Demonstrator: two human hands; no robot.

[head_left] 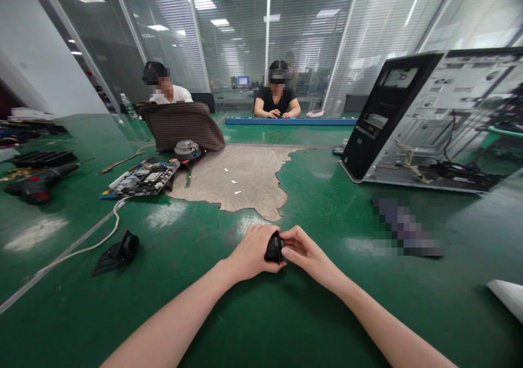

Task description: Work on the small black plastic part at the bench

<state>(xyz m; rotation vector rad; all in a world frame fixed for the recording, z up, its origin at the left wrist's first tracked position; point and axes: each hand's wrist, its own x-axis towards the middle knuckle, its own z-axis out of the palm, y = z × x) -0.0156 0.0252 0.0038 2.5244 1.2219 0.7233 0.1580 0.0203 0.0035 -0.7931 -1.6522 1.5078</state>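
A small black part with a rim on its right side is held just above or on the green table, near the middle of the view. My left hand wraps round its left side, with the thumb below and the fingers above. From the right, my right hand pinches the part's right end between thumb and fingertips. To the left lies a black bracket with a round opening, apart from both hands.
An open computer case stands at the right. A circuit board, a drill, a cable and a brown cushion-like object are at the left. Two people sit across the table, behind a blue bar.
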